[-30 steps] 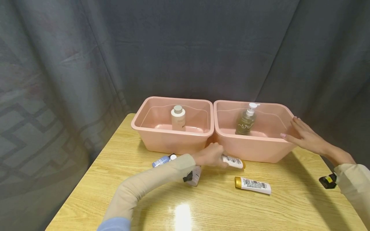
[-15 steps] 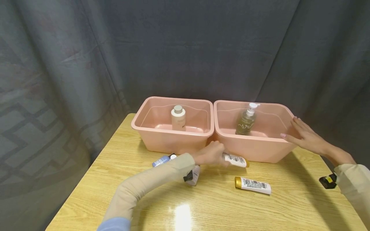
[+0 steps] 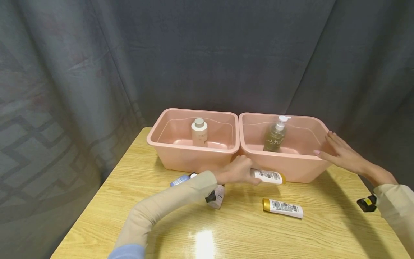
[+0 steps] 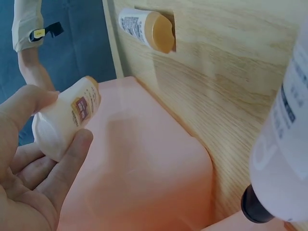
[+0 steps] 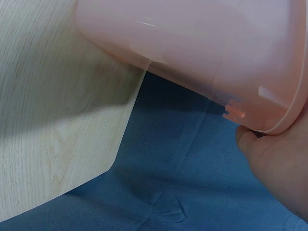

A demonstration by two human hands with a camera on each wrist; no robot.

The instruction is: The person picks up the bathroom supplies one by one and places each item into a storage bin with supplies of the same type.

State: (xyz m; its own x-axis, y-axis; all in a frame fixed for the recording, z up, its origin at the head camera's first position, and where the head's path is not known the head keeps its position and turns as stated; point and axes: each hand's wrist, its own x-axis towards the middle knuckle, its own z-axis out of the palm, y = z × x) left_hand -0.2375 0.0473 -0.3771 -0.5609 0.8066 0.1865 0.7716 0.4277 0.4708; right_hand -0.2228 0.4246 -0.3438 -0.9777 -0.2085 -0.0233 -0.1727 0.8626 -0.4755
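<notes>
R hand (image 5: 281,166) touching pink bin (image 5: 192,38); wood tbl (image 5: 53,120), blue cloth (image 5: 173,149) nr.

Wood tbl (image 3: 239,233) holds 2 pink bins (image 3: 194,158), btls (image 3: 286,208).

Held bottle (image 3: 271,176) partly hidden, right sleeve (image 3: 397,210) cropped

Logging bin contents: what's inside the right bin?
One white-topped pump bottle shows inside the right bin, with some bin floor beside it. The near wall hides the floor closest to the camera; anything lying low there can't be seen.
</notes>
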